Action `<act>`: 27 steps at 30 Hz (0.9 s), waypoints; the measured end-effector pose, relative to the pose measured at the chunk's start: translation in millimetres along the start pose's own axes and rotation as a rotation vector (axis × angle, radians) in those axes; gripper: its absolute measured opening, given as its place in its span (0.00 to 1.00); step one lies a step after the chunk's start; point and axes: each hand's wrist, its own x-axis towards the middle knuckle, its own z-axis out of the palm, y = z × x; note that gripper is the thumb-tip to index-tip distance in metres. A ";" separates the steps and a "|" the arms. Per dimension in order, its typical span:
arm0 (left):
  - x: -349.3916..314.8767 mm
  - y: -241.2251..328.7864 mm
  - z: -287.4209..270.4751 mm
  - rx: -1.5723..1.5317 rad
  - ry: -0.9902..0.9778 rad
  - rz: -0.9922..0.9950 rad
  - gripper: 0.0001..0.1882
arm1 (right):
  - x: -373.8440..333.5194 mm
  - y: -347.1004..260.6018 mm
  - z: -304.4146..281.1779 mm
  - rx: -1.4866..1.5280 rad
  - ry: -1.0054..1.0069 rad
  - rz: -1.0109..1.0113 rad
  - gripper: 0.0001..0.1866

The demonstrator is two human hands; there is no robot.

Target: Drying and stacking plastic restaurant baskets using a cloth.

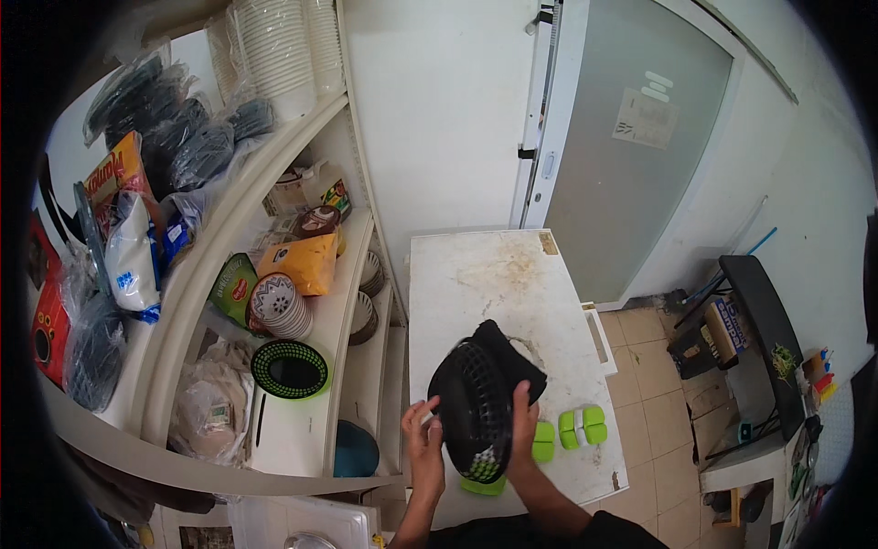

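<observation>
Over the white table [457, 274] I hold black oval plastic baskets [476, 403], tilted on their side, with slatted walls and a patch of white and green at the lower end. My left hand [425, 444] grips their left side with bent fingers. On the other side, my right hand [523, 425] presses against the wall, thumb up. Behind them shows a black angular piece [514, 357]; I cannot tell whether it is joined to them. Bright green divided pieces [583, 427] lie right of my right hand, and a green rim [483, 485] shows below the baskets.
Left stands a shelf unit [315, 375] with a black and green oval basket [289, 369], stacked patterned bowls [279, 306], bagged goods and a teal bowl [355, 448]. A frosted glass door [640, 137] is behind the table. At right is a black folding table [759, 339].
</observation>
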 end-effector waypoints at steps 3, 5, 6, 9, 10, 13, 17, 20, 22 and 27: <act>-5.1 -6.9 -1.4 0.197 -0.199 0.034 0.37 | -15.5 26.2 9.3 -0.190 -0.066 -0.365 0.22; -20.5 -3.7 13.0 0.075 -0.395 0.140 0.50 | -16.5 30.6 8.0 -0.486 -0.206 -0.539 0.24; -23.8 -1.9 11.9 -0.022 -0.280 0.009 0.57 | -16.9 30.7 8.3 -0.785 -0.354 -0.713 0.26; -10.0 -23.3 -10.7 -0.202 -0.066 -0.063 0.50 | -22.0 -0.4 14.9 -0.867 -0.715 -0.494 0.22; 0.7 -18.1 -20.8 -0.332 -0.108 -0.107 0.41 | -28.5 -0.6 9.7 -0.849 -0.748 -0.369 0.24; 9.6 -2.2 -31.2 -0.598 -0.332 -0.326 0.40 | -31.8 -1.9 6.8 -0.897 -0.833 -0.359 0.25; -17.7 2.5 2.0 -0.439 -0.087 -0.121 0.44 | -6.5 -6.0 30.2 -0.880 -0.528 -0.643 0.24; 12.6 -27.3 -39.8 -0.621 -0.179 -0.159 0.49 | -20.0 1.8 17.8 -1.071 -0.907 -0.427 0.19; 25.5 -35.6 -56.8 -0.741 -0.314 -0.173 0.50 | -23.6 7.9 11.4 -1.047 -0.959 -0.326 0.20; 12.7 -29.5 -8.2 -0.066 -0.039 0.326 0.55 | -4.7 14.9 25.5 -0.388 -0.246 0.345 0.18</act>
